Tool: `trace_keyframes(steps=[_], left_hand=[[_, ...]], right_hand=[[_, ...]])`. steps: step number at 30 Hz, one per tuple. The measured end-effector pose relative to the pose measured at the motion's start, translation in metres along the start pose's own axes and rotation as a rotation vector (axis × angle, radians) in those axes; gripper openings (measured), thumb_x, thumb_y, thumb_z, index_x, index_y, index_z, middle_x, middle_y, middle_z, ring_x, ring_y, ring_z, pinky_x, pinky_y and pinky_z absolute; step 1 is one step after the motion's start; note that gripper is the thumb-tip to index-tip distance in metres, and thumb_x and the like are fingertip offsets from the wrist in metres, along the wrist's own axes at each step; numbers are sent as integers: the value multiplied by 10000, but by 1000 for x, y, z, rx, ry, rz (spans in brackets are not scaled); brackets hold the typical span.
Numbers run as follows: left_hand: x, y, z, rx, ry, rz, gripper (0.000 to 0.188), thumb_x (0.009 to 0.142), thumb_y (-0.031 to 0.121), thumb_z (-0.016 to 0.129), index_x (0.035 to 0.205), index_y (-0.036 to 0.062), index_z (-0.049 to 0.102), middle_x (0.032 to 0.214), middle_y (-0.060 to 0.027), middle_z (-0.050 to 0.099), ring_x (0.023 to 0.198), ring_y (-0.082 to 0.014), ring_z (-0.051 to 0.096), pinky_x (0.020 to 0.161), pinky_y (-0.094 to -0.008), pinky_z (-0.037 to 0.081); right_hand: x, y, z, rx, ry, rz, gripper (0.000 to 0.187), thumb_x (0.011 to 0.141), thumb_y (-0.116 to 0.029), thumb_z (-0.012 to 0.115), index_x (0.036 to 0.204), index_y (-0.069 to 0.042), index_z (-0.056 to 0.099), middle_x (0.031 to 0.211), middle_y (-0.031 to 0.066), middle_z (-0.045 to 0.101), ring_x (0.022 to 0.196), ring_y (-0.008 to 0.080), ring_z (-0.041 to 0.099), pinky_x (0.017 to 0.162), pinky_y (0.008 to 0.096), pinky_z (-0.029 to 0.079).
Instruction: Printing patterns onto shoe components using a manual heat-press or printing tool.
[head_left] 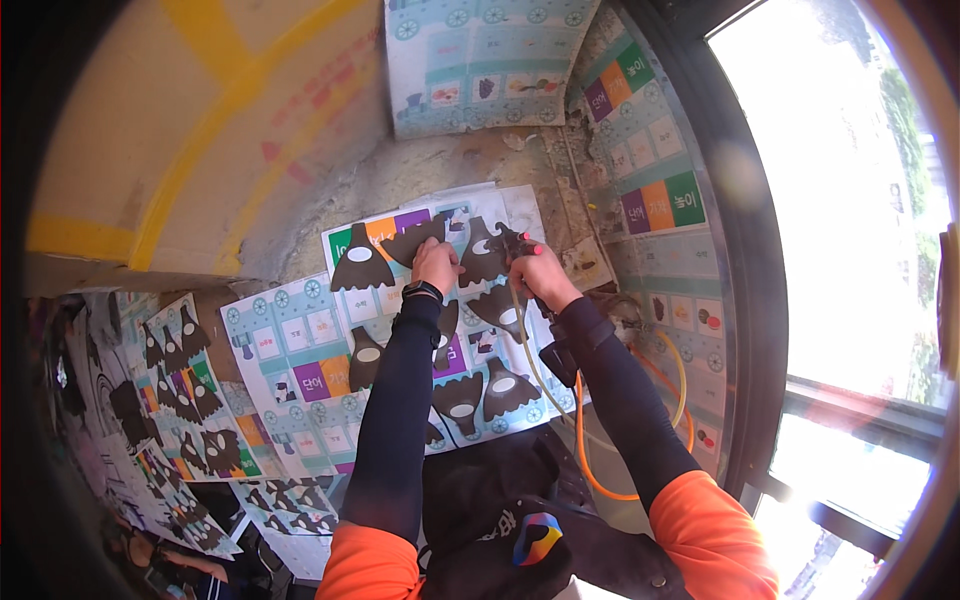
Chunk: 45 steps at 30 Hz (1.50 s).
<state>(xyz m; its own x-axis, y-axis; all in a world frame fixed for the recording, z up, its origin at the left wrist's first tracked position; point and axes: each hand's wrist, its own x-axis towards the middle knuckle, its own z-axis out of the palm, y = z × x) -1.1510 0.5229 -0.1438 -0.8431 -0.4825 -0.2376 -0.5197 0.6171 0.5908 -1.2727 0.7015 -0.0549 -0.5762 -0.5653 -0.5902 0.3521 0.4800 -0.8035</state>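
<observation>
My right hand is wrapped round a dark spray gun with reddish-pink knobs; its nozzle points left over the sheet. Close to it on the left, my left hand has its fingers curled at the lower edge of a dark fan-shaped piece, which sits tilted. Several similar dark pieces with scalloped edges and pale ovals lie on the printed sheets: one at the far left, one under the gun, one at the near right. Fingertips of my left hand are partly hidden.
A thin yellowish hose and an orange hose hang by my right forearm. Printed sheets cover the work surface. A large taped cardboard panel stands at the left, a bright window at the right. More pieces lie at the lower left.
</observation>
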Motion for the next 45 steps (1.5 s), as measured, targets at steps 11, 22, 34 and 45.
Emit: trace_keyframes(steps=[11, 22, 34, 45], left_hand=[[0, -1, 3, 32, 18, 18, 228, 657, 159, 851, 755, 77, 662, 888, -109, 558, 956, -315, 574, 835, -408, 475], [0, -3, 3, 28, 37, 20, 226, 648, 139, 850, 741, 75, 655, 869, -101, 555, 937, -311, 572, 827, -409, 473], [1, 1, 4, 7, 32, 30, 226, 645, 132, 846, 732, 78, 644, 868, -103, 550, 939, -314, 567, 824, -413, 471], [-1, -1, 5, 22, 47, 36, 214, 656, 129, 838, 734, 79, 645, 882, -101, 547, 951, -310, 560, 830, -410, 468]], right_hand=[[-6, 7, -7, 7, 17, 104, 133, 683, -25, 562, 807, 16, 581, 593, 64, 550, 397, 148, 478, 372, 282, 345], [-11, -8, -4, -73, 88, 38, 71, 749, -51, 535, 814, -21, 542, 580, 81, 554, 450, 198, 539, 434, 340, 419], [-1, 19, -5, 8, -30, 43, 65, 720, -77, 570, 724, -11, 572, 535, 95, 567, 434, 200, 548, 424, 341, 400], [-9, 7, -9, -118, 92, -19, 98, 754, -77, 542, 808, 1, 566, 578, 104, 588, 453, 216, 566, 442, 353, 423]])
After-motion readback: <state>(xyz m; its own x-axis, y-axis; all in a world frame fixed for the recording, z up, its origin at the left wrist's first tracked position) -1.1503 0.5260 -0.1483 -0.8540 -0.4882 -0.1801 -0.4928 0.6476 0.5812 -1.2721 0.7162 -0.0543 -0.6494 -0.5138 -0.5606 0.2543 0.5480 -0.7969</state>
